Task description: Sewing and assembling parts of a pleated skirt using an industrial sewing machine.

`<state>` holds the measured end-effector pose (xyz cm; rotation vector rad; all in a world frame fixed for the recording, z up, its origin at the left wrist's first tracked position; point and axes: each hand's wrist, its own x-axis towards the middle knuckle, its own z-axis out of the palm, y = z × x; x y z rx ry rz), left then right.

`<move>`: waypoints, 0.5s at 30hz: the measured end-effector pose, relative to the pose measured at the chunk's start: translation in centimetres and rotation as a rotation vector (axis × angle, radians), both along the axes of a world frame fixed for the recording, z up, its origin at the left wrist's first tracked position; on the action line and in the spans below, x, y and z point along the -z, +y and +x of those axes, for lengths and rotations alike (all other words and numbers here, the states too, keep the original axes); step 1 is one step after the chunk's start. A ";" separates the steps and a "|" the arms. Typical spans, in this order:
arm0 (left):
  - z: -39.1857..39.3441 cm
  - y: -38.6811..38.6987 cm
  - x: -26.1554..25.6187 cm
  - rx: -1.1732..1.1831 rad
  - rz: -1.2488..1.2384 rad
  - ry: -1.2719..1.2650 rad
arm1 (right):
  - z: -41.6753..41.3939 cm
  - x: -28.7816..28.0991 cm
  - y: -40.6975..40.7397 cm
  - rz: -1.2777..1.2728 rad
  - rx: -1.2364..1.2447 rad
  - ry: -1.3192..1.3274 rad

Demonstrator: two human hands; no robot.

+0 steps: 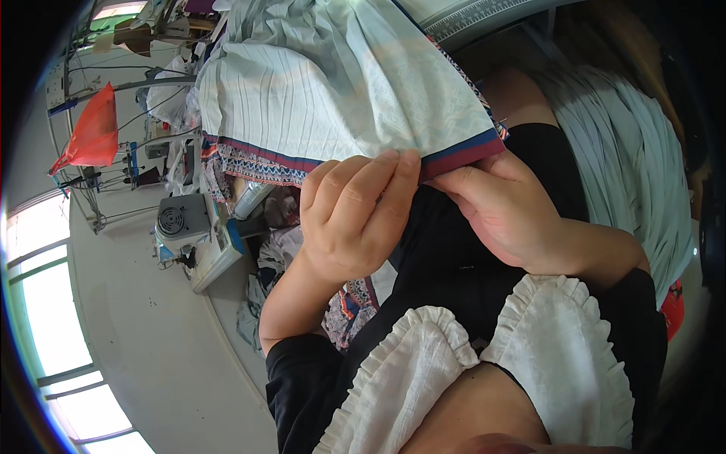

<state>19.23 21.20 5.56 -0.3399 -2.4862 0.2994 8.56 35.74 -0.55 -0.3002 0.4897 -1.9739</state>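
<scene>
A large piece of pale, lightly gathered fabric (351,96) spreads from the table area down towards my lap. Along its near edge runs a border strip (462,156) in maroon and dark blue. My left hand (357,215) pinches this edge between thumb and fingers near the middle. At the corner, my right hand (505,207) grips the same strip, thumb on the near side and fingers partly hidden behind the cloth. Patterned cloth (261,164) in navy, white and orange shows from beneath the pale side, at left and along the right edge.
A table edge with a printed ruler scale (471,22) crosses the top. Pale grey-green cloth (618,176) hangs in folds at right. On the left stand a grey machine housing with a vent (182,218) and a rack with a red plastic bag (91,133).
</scene>
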 end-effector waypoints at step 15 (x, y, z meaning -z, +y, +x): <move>-0.7 -0.5 -0.7 0.037 0.079 -0.010 | -1.7 1.5 -0.2 0.056 0.011 0.016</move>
